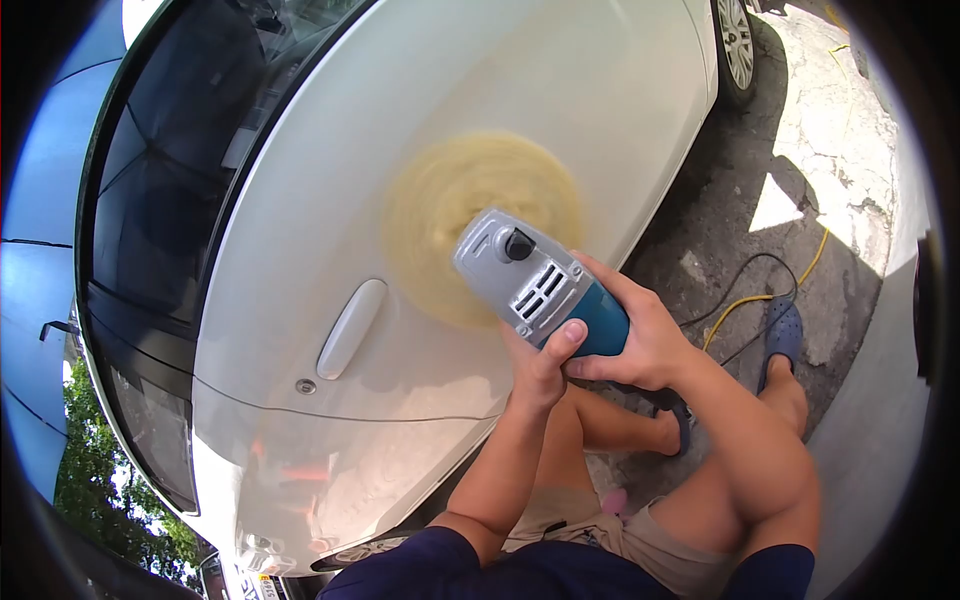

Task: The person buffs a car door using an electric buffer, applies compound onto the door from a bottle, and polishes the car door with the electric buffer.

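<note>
A polisher [530,270] with a silver head and a teal body is held against the car door [330,200]. Its round yellow pad [430,200] is smeared by motion and lies over the pale door panel. My right hand [645,335] wraps round the teal body from the right side. From below and the left, my left hand [540,365] grips the same tool, its thumb up along the side and most of its fingers hidden beneath. Just left of the pad's lower edge is the door handle [352,328], with a keyhole [306,386] below it.
Dark car windows [165,170] run along the left. A wheel [735,45] shows at the top right. A yellow cord [735,305] and a black cable [760,258] lie on the cracked ground beside my foot in a blue clog [783,330]. A pale wall [870,430] stands at right.
</note>
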Action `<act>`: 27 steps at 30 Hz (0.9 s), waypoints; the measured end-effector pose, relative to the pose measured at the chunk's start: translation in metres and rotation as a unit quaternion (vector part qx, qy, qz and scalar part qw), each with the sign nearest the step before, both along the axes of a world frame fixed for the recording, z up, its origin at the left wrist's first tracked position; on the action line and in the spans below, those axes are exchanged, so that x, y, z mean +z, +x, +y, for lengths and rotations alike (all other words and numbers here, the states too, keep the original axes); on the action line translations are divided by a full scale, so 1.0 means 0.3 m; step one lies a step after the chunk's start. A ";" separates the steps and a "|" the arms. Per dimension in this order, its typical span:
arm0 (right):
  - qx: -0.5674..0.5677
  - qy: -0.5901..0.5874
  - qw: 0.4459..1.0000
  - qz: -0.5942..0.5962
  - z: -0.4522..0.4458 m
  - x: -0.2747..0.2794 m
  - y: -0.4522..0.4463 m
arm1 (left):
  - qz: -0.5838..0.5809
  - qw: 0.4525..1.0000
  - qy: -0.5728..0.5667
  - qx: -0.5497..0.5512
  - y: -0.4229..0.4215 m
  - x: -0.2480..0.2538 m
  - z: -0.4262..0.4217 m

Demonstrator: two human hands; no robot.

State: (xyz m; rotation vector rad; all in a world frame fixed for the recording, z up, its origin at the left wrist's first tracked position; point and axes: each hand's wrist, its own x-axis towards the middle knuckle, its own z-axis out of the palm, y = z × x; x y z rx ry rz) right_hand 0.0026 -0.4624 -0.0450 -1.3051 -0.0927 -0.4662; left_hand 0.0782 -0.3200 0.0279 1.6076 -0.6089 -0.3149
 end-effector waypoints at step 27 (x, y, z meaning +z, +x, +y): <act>0.031 0.134 0.989 0.044 -0.038 -0.210 -0.014 | 0.044 0.998 0.040 -0.028 0.014 -0.174 -0.092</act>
